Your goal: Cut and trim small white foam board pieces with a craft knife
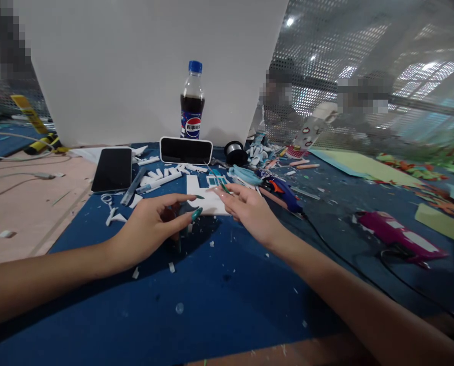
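My left hand (154, 223) hovers over the blue mat (219, 290), fingers curled, with something dark tucked under its thumb and forefinger that I cannot make out. Its green-nailed fingertips point at a white foam board piece (206, 199) lying flat on the mat. My right hand (250, 208) reaches in from the right, fingers stretched out and resting on that board's right edge. A small teal and white grid piece (216, 180) lies just behind the board.
A cola bottle (192, 101) stands before a big white board (147, 66). Two phones (112, 169) (186, 150) lie nearby, with white foam scraps (162, 178), a blue glue gun (284, 193), a magenta tool (398, 236) with a black cord, and coloured paper (367, 168).
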The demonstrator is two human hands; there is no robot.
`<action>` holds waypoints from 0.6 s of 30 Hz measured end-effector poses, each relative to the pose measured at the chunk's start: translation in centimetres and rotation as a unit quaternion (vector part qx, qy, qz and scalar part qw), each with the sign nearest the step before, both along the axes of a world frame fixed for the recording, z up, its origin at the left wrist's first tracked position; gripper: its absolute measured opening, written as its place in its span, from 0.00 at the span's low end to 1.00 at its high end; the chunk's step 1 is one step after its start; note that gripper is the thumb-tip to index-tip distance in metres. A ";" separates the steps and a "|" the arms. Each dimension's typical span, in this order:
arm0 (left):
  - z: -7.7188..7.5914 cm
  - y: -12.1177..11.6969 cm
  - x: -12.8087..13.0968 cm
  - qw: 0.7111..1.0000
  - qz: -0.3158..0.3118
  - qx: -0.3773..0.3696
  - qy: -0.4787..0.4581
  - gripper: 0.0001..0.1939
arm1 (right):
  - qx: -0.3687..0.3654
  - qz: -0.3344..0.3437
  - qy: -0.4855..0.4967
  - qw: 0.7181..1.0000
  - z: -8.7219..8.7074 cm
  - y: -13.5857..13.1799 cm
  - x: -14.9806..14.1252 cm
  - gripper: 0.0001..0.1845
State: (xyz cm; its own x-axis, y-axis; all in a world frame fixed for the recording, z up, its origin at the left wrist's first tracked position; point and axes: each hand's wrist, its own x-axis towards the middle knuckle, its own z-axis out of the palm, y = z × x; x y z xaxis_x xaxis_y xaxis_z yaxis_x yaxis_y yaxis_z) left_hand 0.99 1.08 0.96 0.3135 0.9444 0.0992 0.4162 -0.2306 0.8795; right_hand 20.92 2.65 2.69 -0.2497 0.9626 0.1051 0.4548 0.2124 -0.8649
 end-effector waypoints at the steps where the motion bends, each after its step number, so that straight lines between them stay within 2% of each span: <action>1: -0.1 0.0 0.0 1.000 -0.005 -0.007 -0.002 0.18 | -0.021 0.014 0.018 1.000 0.2 -0.1 -0.1 0.17; 4: -0.2 0.0 -0.1 0.999 -0.011 -0.026 -0.018 0.18 | -0.086 0.063 0.043 0.993 0.6 -0.6 -0.5 0.12; 7: -0.2 0.0 0.0 0.998 -0.006 -0.028 -0.054 0.17 | -0.116 0.105 0.042 0.987 0.8 -1.1 -0.6 0.13; 13: -0.4 0.0 0.3 0.995 0.002 -0.034 -0.097 0.19 | -0.125 0.108 0.060 0.984 0.6 -1.2 -0.7 0.14; 18: -0.4 -0.1 0.2 0.990 -0.037 -0.051 -0.125 0.22 | -0.136 0.101 0.091 0.981 0.4 -1.0 -0.6 0.11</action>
